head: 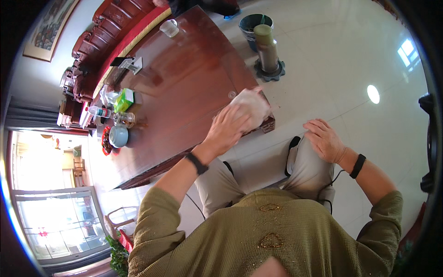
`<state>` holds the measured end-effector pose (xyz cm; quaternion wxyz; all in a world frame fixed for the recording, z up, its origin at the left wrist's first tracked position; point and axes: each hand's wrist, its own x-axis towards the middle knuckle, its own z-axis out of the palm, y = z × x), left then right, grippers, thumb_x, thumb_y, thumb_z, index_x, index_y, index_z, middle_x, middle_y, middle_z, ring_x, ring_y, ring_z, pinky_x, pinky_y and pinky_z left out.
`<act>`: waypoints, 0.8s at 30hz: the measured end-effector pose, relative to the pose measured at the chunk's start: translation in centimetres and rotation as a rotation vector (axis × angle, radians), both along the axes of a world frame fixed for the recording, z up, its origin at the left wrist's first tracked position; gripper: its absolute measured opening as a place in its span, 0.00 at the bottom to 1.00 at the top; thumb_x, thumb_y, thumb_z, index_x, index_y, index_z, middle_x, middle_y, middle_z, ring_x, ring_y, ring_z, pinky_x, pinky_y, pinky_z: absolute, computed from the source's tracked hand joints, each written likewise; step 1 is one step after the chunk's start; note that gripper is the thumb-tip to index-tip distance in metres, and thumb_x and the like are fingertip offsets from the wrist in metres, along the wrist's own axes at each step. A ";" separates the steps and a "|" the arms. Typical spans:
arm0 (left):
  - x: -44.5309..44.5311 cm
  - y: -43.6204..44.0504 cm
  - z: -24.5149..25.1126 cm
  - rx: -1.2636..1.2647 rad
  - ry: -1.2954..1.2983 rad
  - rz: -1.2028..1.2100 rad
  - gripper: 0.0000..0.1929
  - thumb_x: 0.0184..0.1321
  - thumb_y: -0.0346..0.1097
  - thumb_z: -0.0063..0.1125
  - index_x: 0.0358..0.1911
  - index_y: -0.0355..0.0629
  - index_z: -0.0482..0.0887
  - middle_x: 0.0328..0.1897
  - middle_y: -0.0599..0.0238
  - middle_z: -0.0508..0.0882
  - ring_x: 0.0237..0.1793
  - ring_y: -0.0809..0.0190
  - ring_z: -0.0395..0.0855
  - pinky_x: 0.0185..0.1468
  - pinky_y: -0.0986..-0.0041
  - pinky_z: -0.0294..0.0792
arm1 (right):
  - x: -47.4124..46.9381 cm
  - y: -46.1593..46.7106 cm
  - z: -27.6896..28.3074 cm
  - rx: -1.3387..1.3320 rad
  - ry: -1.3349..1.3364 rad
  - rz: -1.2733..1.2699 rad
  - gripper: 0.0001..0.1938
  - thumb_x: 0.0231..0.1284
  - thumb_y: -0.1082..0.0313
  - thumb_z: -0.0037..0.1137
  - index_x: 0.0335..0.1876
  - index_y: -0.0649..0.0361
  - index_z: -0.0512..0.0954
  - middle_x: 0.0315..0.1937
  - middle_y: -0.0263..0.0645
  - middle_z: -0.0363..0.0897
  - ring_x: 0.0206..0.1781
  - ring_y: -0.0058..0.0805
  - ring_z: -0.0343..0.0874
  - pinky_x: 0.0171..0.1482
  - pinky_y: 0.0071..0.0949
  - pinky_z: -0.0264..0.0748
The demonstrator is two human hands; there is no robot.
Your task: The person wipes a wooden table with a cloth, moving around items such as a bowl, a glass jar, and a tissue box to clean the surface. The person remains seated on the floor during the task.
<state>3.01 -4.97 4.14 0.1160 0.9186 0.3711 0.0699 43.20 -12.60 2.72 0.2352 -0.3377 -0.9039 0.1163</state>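
Observation:
My left hand lies over a pale cloth, which is slightly blurred. The cloth rests on the near right corner of a glossy reddish-brown wooden table. Fingers spread across its top, the hand presses it against the surface. A small clear round disc sits beside the cloth. My right hand holds nothing and rests on my right knee, in light trousers. Both wrists wear black bands.
On the table stand a glass mug, a phone stand, a green tissue pack, a plastic bottle, a glass jar and a pale blue pot. A lidded cylinder and bin stand beyond. Someone is at the far end.

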 end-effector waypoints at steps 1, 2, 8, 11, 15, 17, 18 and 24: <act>-1.3 -0.9 0.5 -0.046 0.068 0.066 0.33 0.64 0.42 0.62 0.75 0.56 0.70 0.82 0.51 0.59 0.79 0.38 0.56 0.77 0.43 0.57 | 0.1 -0.1 0.0 -0.029 -0.008 -0.004 0.18 0.54 0.72 0.62 0.52 0.64 0.76 0.63 0.48 0.73 0.68 0.52 0.70 0.71 0.54 0.67; -1.9 -1.3 0.6 -0.022 0.054 0.082 0.33 0.65 0.43 0.62 0.75 0.55 0.70 0.82 0.51 0.59 0.79 0.38 0.57 0.76 0.43 0.57 | 0.2 -0.1 0.1 -0.046 0.000 -0.006 0.19 0.53 0.71 0.62 0.52 0.63 0.77 0.62 0.48 0.73 0.67 0.52 0.70 0.70 0.55 0.67; 1.7 5.8 -1.6 0.164 0.009 0.079 0.32 0.67 0.50 0.57 0.73 0.50 0.69 0.78 0.51 0.64 0.75 0.38 0.61 0.73 0.44 0.62 | -0.7 1.0 0.4 -0.047 -0.009 0.038 0.21 0.48 0.67 0.66 0.50 0.62 0.77 0.61 0.48 0.74 0.66 0.51 0.71 0.70 0.53 0.69; 4.8 14.5 -2.7 0.197 0.199 0.127 0.26 0.67 0.49 0.55 0.67 0.52 0.74 0.74 0.54 0.70 0.74 0.39 0.64 0.73 0.46 0.63 | -1.3 1.3 0.6 -0.084 -0.017 0.036 0.21 0.48 0.67 0.66 0.50 0.62 0.77 0.62 0.48 0.74 0.67 0.50 0.71 0.69 0.52 0.70; 5.8 24.2 -1.9 0.163 0.303 0.261 0.21 0.62 0.47 0.58 0.59 0.58 0.83 0.73 0.61 0.73 0.73 0.41 0.67 0.70 0.49 0.68 | -1.3 1.3 0.9 -0.132 -0.024 -0.002 0.20 0.49 0.67 0.66 0.49 0.61 0.77 0.61 0.47 0.74 0.66 0.49 0.71 0.69 0.52 0.70; 5.3 27.5 -1.1 0.140 0.392 0.354 0.22 0.60 0.47 0.60 0.59 0.62 0.84 0.77 0.59 0.70 0.73 0.41 0.69 0.70 0.47 0.68 | -1.3 1.3 0.9 -0.119 -0.047 -0.012 0.19 0.49 0.66 0.66 0.48 0.61 0.77 0.61 0.47 0.74 0.66 0.48 0.71 0.69 0.51 0.70; 5.1 28.4 -1.0 0.113 0.333 0.362 0.22 0.59 0.46 0.61 0.59 0.64 0.84 0.78 0.58 0.69 0.73 0.41 0.69 0.69 0.47 0.69 | -1.3 1.3 1.0 -0.127 -0.066 -0.013 0.19 0.50 0.66 0.66 0.48 0.61 0.77 0.61 0.47 0.74 0.66 0.48 0.71 0.68 0.51 0.70; 2.1 20.8 -1.7 0.345 0.156 -0.246 0.12 0.60 0.41 0.58 0.46 0.54 0.87 0.55 0.74 0.83 0.62 0.54 0.75 0.63 0.58 0.71 | -2.0 2.1 1.3 -0.134 -0.040 0.022 0.19 0.49 0.65 0.66 0.47 0.62 0.77 0.60 0.47 0.75 0.66 0.48 0.71 0.68 0.51 0.71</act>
